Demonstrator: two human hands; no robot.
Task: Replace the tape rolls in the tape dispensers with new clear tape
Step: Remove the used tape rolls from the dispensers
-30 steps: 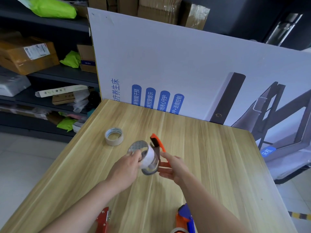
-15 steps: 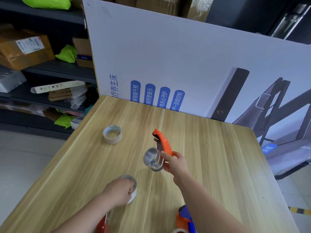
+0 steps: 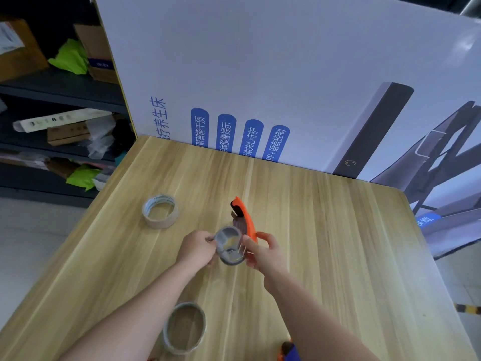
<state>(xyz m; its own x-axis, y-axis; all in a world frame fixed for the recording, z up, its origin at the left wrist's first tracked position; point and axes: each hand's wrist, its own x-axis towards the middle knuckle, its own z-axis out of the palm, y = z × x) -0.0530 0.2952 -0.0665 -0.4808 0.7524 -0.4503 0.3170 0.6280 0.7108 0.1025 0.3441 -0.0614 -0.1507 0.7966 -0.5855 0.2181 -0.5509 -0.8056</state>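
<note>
A: Where is the orange tape dispenser (image 3: 246, 220), and which way does it run?

B: Held above the middle of the wooden table (image 3: 338, 243). Its long axis goes from about 5 o'clock up toward 11 o'clock, with the black-tipped nose pointing away from the person toward the white printed board (image 3: 260, 74). The grey hub (image 3: 230, 244) sits at the near end, its open face turned toward the camera and a little left.

A: And the hands?

B: The right hand (image 3: 261, 252) is closed around the dispenser's handle at the hub's 3 o'clock side, thumb across the front. The left hand (image 3: 199, 248) pinches the hub's rim at its 9 o'clock edge, fingers curled in.

A: What else lies around?

B: A clear tape roll (image 3: 160, 211) lies flat at about 10 o'clock from the dispenser, well apart. A second roll (image 3: 184, 328) rests at 7 o'clock, near the table's front edge, partly behind the left forearm. A blue and orange dispenser (image 3: 289, 351) peeks in at the bottom edge, mostly cut off. Shelves (image 3: 52, 87) with cardboard boxes and green bags stand off the table at 9 to 11 o'clock.

A: Anything blocking the hub?

B: Only the two hands' fingers overlap its sides.
</note>
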